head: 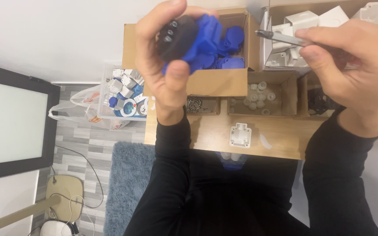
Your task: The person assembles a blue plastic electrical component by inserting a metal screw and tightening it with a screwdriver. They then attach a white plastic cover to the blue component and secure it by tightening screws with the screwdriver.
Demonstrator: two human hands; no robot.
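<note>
My left hand (165, 65) is raised over the desk and grips a blue plastic plug part (206, 37) with a round black insert (176, 37) facing up toward me. My right hand (351, 72) holds a screwdriver (281, 38). Its metal tip points left toward the blue part, a short gap away. A white plastic housing (240, 135) lies on the wooden desk (206, 137) near its front edge.
A cardboard box (217, 81) of blue parts sits behind my left hand. Small boxes hold screws (196, 105), white round caps (257, 98) and black pieces (318, 100). White housings (302, 22) fill a box at the back right. A clear bin (125, 94) of parts stands on the floor, left.
</note>
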